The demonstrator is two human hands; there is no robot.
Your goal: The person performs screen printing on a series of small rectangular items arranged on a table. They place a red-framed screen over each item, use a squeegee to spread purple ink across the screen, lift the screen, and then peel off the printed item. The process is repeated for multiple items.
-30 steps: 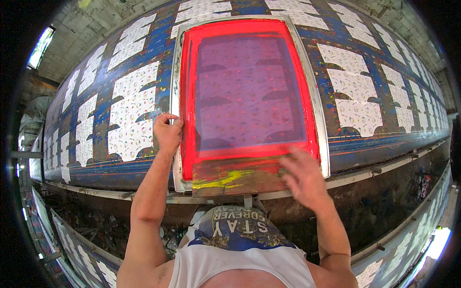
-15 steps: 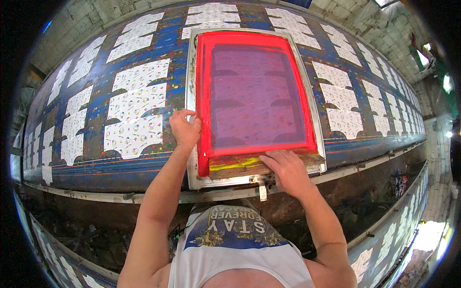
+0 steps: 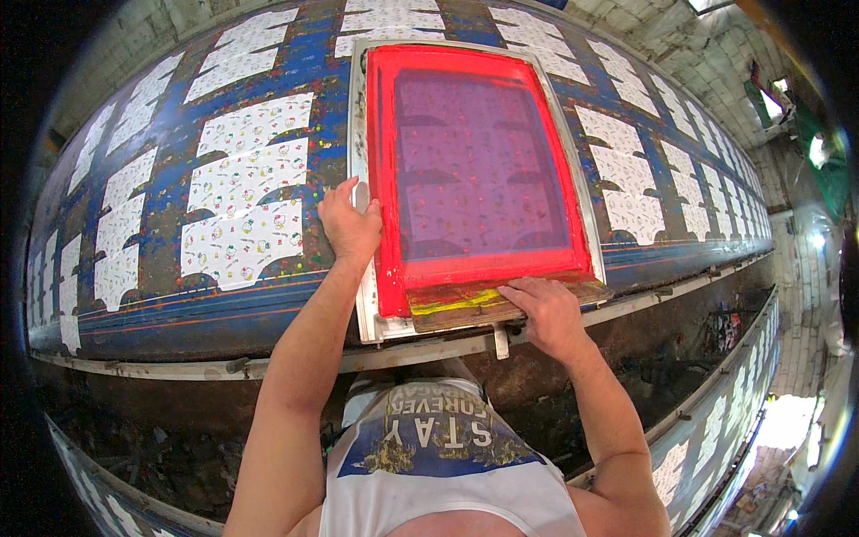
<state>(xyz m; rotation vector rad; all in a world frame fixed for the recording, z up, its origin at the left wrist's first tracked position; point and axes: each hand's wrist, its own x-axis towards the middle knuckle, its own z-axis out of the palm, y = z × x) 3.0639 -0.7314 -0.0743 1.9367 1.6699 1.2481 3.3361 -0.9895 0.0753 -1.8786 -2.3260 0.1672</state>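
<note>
A screen-printing frame with pale metal sides lies on the long printing table. Wet red ink borders its see-through purple mesh, and white printed fabric pieces show beneath. My left hand is closed on the frame's left side, thumb and fingers around a small grey tab. At the near end of the frame lies a wooden squeegee, stained yellow and tilted slightly. My right hand grips its top toward the right, fingers over the wood; the thumb is mostly hidden.
White fabric pieces with small coloured prints lie in rows on the blue-stained table, left and right of the frame. A metal rail runs along its near edge. Another table with fabric pieces stands at the lower right.
The view has shifted a little. The squeegee and my right hand sit slightly farther right along the frame's near end. My left hand's fingers have shifted on the frame's side.
</note>
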